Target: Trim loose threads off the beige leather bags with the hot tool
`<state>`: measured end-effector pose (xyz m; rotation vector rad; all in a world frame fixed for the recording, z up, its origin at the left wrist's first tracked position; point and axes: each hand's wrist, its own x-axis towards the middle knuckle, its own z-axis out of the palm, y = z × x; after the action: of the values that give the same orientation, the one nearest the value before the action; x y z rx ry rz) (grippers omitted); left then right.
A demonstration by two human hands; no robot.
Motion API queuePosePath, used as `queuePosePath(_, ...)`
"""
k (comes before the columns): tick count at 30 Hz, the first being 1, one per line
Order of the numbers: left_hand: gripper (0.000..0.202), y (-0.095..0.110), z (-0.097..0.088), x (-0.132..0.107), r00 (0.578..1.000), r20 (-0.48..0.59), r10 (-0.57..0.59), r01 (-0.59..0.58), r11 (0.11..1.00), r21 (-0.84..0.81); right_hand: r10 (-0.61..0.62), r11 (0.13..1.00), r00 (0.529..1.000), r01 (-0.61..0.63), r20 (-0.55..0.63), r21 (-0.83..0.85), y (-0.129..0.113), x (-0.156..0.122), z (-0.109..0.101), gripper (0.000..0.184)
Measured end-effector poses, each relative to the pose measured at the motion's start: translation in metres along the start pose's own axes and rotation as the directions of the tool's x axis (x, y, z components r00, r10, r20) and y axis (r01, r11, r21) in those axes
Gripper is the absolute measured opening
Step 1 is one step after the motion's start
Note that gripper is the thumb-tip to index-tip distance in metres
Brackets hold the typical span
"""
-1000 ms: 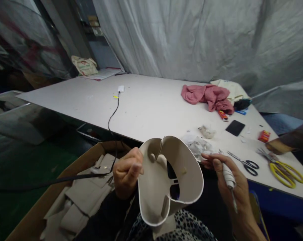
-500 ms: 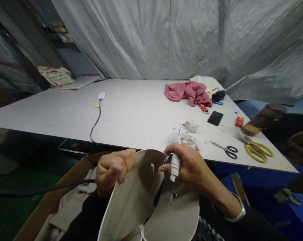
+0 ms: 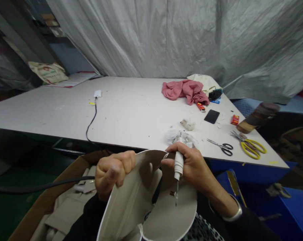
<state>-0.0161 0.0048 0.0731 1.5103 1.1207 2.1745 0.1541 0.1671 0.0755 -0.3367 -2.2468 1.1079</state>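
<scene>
My left hand (image 3: 114,170) is closed on the left upper edge of a beige leather-like bag (image 3: 126,207). The bag's open mouth faces me, and a small metal fitting shows on its inner right wall. In my right hand (image 3: 190,164) is a thin metal-tipped tool (image 3: 178,165) with a white wrapped handle, its lower tip pointing down over that wall. My right thumb and index finger also lie at the bag's upper rim, by a whitish frayed-looking spot. A black cord (image 3: 46,187) reaches my left hand from the left; where it ends is hidden.
On the white table (image 3: 126,113) lie black-handled scissors (image 3: 223,147), yellow-handled scissors (image 3: 251,146), clear crumpled plastic (image 3: 171,135), a pink cloth (image 3: 183,91) and a black flat object (image 3: 212,116). A cardboard box (image 3: 38,204) with beige pieces stands at lower left.
My right hand has moved slightly right, and the tool in it stands more upright, its lower tip further right. My left hand keeps its hold on the bag. The view has shifted slightly.
</scene>
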Motion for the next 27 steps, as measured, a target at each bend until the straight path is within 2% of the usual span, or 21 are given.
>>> queuePosePath(3,0.057,0.002,0.001,-0.002,0.999,0.02,0.039,-0.038,0.997,-0.063,-0.014,0.999,1.0,0.014,0.001,-0.047,-0.005,-0.004,0.002,0.026)
queuePosePath(6,0.056,0.004,0.003,-0.004,1.0,0.002,0.023,-0.023,0.999,-0.041,-0.031,0.996,1.0,0.03,-0.003,-0.079,-0.006,-0.008,0.004,0.031)
queuePosePath(9,0.056,0.005,0.006,-0.004,1.0,0.007,0.015,-0.014,0.999,-0.035,-0.026,0.996,0.999,0.024,-0.02,-0.088,-0.004,-0.01,0.006,0.028)
queuePosePath(16,0.054,0.005,0.007,-0.003,0.999,0.03,0.017,-0.015,0.998,-0.061,0.104,0.986,0.993,-0.109,0.046,0.126,0.004,-0.01,0.006,0.011)
queuePosePath(18,0.052,0.004,0.003,-0.002,0.993,0.118,0.008,0.007,0.992,-0.126,0.147,0.97,0.986,-0.158,0.075,0.185,0.006,-0.011,0.005,0.01)
queuePosePath(20,0.047,0.0,-0.003,0.0,0.947,0.319,0.04,0.054,0.958,-0.281,0.178,0.943,0.977,-0.203,0.116,0.263,0.007,-0.012,0.005,0.009)
queuePosePath(21,0.044,-0.002,-0.007,0.001,0.921,0.386,0.048,0.099,0.931,-0.351,0.192,0.926,0.971,-0.228,0.142,0.302,0.007,-0.013,0.005,0.009)
queuePosePath(22,0.041,-0.005,-0.011,0.002,0.912,0.409,0.019,0.153,0.911,-0.384,0.205,0.909,0.965,-0.251,0.166,0.334,0.008,-0.014,0.006,0.008)
queuePosePath(23,0.037,-0.007,-0.014,0.003,0.92,0.388,-0.049,0.205,0.905,-0.373,0.215,0.895,0.959,-0.268,0.182,0.355,0.008,-0.016,0.008,0.007)
queuePosePath(24,0.033,-0.01,-0.017,0.003,0.929,0.335,-0.157,0.269,0.908,-0.321,0.221,0.889,0.957,-0.278,0.189,0.363,0.008,-0.018,0.011,0.007)
queuePosePath(25,0.034,-0.012,-0.018,0.004,0.918,0.275,-0.286,0.354,0.902,-0.247,0.225,0.891,0.956,-0.28,0.188,0.358,0.009,-0.02,0.014,0.008)
queuePosePath(26,0.04,-0.014,-0.018,0.004,0.877,0.256,-0.406,0.454,0.875,-0.167,0.226,0.896,0.958,-0.276,0.176,0.347,0.011,-0.022,0.017,0.009)
queuePosePath(27,0.05,-0.016,-0.016,0.005,0.809,0.292,-0.51,0.551,0.831,-0.077,0.226,0.904,0.962,-0.266,0.154,0.334,0.012,-0.024,0.021,0.01)
